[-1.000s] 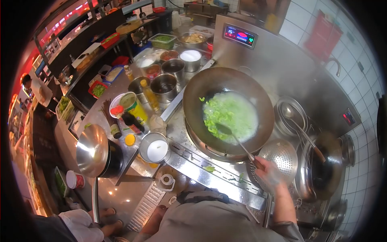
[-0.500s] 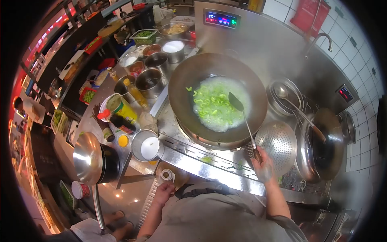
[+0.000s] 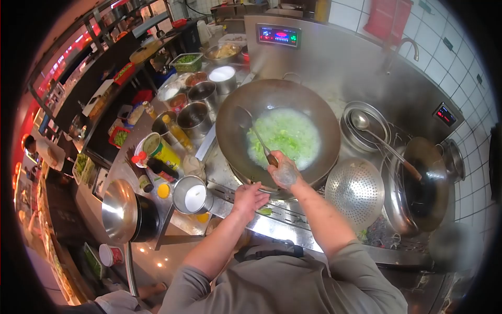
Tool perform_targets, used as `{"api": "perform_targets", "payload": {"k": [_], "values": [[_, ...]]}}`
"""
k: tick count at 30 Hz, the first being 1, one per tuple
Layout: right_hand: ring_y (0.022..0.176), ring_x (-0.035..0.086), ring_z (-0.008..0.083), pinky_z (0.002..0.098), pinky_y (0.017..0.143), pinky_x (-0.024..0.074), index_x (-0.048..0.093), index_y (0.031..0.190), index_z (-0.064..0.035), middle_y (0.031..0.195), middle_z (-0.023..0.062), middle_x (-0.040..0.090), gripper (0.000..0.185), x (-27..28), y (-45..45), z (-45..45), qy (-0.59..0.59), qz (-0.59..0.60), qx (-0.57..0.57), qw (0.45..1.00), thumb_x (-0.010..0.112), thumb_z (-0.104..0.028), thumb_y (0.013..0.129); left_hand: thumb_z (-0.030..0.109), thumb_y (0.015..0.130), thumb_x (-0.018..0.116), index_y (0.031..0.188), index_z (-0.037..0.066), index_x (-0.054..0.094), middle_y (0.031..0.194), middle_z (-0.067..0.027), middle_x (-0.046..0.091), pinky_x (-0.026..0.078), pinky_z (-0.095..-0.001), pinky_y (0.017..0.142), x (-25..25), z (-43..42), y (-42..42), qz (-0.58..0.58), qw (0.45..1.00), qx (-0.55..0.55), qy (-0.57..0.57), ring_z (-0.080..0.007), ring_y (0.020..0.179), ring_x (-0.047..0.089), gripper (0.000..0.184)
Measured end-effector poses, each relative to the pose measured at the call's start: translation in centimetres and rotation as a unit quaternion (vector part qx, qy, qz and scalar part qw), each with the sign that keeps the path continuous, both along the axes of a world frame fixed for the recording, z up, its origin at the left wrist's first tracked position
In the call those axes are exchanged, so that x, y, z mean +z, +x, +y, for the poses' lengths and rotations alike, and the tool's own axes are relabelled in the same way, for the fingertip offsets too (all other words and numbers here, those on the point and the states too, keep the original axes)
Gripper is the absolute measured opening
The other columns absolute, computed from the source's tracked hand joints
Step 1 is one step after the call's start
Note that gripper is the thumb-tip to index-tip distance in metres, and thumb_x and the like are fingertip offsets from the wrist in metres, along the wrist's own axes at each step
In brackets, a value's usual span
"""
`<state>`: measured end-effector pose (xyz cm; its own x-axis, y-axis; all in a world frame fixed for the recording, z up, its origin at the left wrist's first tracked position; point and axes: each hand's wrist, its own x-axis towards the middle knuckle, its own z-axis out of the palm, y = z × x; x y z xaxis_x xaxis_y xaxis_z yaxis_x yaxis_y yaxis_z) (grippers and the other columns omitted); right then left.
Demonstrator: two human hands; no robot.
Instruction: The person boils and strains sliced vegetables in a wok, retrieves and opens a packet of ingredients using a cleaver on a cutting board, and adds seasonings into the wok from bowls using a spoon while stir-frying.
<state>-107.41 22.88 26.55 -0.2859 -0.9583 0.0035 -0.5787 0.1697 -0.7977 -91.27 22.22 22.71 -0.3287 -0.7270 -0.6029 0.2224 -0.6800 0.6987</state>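
Note:
My right hand (image 3: 285, 170) grips the wooden handle of a wok spatula (image 3: 259, 135) over the front of the wok. The spatula's dark head rests against the left inner wall of the large wok (image 3: 321, 112). Chopped green vegetables (image 3: 282, 140) lie in pale, cloudy, bubbling liquid at the bottom. My left hand (image 3: 250, 199) is beside the front left rim of the wok, fingers stretched out; I cannot tell whether it touches the rim. Just left of it stands a metal pot (image 3: 180, 194) with white contents.
A perforated strainer (image 3: 355, 191) lies right of the wok, near a ladle (image 3: 361, 120) on nested bowls and a second wok (image 3: 423, 188). Bottles (image 3: 178, 133), a yellow can (image 3: 161, 150) and several metal pots (image 3: 193, 118) crowd the left counter. Another person (image 3: 49, 154) stands far left.
My right hand has moved left and forward, swinging the spatula head from the wok's right side to its left wall. My left hand has risen from near my waist to the wok's front rim.

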Motion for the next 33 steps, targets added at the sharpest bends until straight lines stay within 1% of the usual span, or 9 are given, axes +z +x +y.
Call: {"api": "perform_targets", "payload": {"k": [5, 8, 11, 17, 20, 21, 23, 24, 33], "values": [[0.094, 0.057, 0.0428, 0.0434, 0.081, 0.0462, 0.046, 0.116, -0.0028, 0.099, 0.0253, 0.06, 0.039, -2.4, -2.9, 2.5, 0.012, 0.038, -0.038, 0.998, 0.054, -0.012, 0.079, 0.016, 0.088, 0.057, 0.113, -0.008, 0.038, 0.098, -0.0214, 0.052, 0.055, -0.0399, 0.077, 0.1, -0.2, 0.1, 0.007, 0.999, -0.017, 0.026, -0.0321, 0.086, 0.061, 0.039], [0.094, 0.06, 0.0367, 0.04, 0.083, 0.0462, 0.044, 0.121, -0.0025, 0.099, 0.0224, 0.061, 0.044, -1.3, -2.8, 7.3, -0.037, 0.015, -0.047, 0.998, 0.057, -0.012, 0.08, 0.017, 0.087, 0.057, 0.11, -0.005, 0.039, 0.094, -0.0195, 0.052, 0.055, -0.0396, 0.076, -0.3, -0.1, -0.6, 0.009, 0.999, -0.015, 0.038, -0.0311, 0.086, 0.061, 0.037], [0.087, 0.059, 0.0441, 0.0448, 0.077, 0.0474, 0.041, 0.123, -0.0055, 0.095, 0.0258, 0.061, 0.045, -3.4, -3.7, 12.6, -0.007, 0.021, -0.044, 0.999, 0.055, -0.011, 0.081, 0.016, 0.087, 0.055, 0.111, -0.006, 0.04, 0.097, -0.0197, 0.052, 0.055, -0.0402, 0.078, -1.3, -0.5, -0.9, 0.027, 0.998, -0.028, 0.046, -0.0323, 0.088, 0.06, 0.036], [0.085, 0.06, 0.0446, 0.0446, 0.077, 0.0478, 0.039, 0.126, -0.0074, 0.093, 0.0231, 0.062, 0.048, -5.4, -5.7, 19.2, 0.06, 0.08, -0.1, 0.99, 0.055, -0.012, 0.082, 0.002, 0.082, 0.045, 0.102, -0.007, 0.049, 0.096, -0.0199, 0.055, 0.056, -0.0422, 0.077, -1.7, -1.2, -2.4, 0.016, 0.998, -0.021, 0.061, -0.0332, 0.087, 0.058, 0.022], [0.065, 0.062, 0.0344, 0.0395, 0.059, 0.0495, 0.037, 0.128, -0.0097, 0.081, 0.0161, 0.064, 0.049, -7.8, -5.9, 19.3, -0.117, 0.152, -0.116, 0.974, 0.055, -0.011, 0.082, 0.003, 0.085, 0.038, 0.105, -0.008, 0.047, 0.1, -0.0211, 0.053, 0.054, -0.0445, 0.083, -1.6, -1.0, -2.5, 0.006, 0.999, -0.039, 0.029, -0.034, 0.093, 0.056, 0.025], [0.059, 0.059, 0.0288, 0.0366, 0.053, 0.0466, 0.037, 0.128, -0.0104, 0.078, 0.013, 0.062, 0.049, -7.2, -5.9, 19.3, -0.069, -0.02, -0.171, 0.983, 0.055, -0.011, 0.082, 0.003, 0.084, 0.038, 0.106, -0.008, 0.047, 0.101, -0.0214, 0.053, 0.054, -0.0446, 0.083, -1.2, -0.6, -2.4, 0.005, 0.999, -0.036, 0.026, -0.0343, 0.094, 0.056, 0.026], [0.047, 0.052, 0.0174, 0.0307, 0.041, 0.0408, 0.038, 0.129, -0.0117, 0.071, 0.0067, 0.058, 0.049, -4.6, -6.6, 18.5, 0.033, -0.353, -0.259, 0.898, 0.056, -0.01, 0.083, 0.002, 0.083, 0.038, 0.106, -0.008, 0.047, 0.102, -0.022, 0.053, 0.054, -0.0447, 0.084, -0.4, -0.1, -2.4, 0.007, 0.999, -0.029, 0.017, -0.0351, 0.095, 0.055, 0.027], [0.041, 0.039, 0.0077, 0.0241, 0.034, 0.0308, 0.037, 0.129, -0.0132, 0.065, 0.0006, 0.05, 0.049, -3.3, -6.9, 18.1, -0.013, -0.388, -0.283, 0.877, 0.056, -0.009, 0.084, 0.002, 0.082, 0.039, 0.107, -0.009, 0.047, 0.103, -0.0228, 0.053, 0.053, -0.0457, 0.084, 1.2, 0.7, -2.1, 0.022, 0.999, -0.034, 0.009, -0.0366, 0.096, 0.055, 0.028], [0.039, 0.038, 0.0098, 0.0257, 0.032, 0.0311, 0.036, 0.125, -0.0052, 0.067, 0.0032, 0.047, 0.045, 3.1, -16.7, 15.6, -0.019, -0.298, -0.232, 0.926, 0.053, -0.009, 0.083, 0.002, 0.079, 0.042, 0.114, -0.009, 0.039, 0.094, -0.0234, 0.057, 0.056, -0.0485, 0.075, 5.2, 9.2, 5.7, 0.049, 0.998, -0.016, -0.038, -0.0329, 0.084, 0.063, 0.036]]}}
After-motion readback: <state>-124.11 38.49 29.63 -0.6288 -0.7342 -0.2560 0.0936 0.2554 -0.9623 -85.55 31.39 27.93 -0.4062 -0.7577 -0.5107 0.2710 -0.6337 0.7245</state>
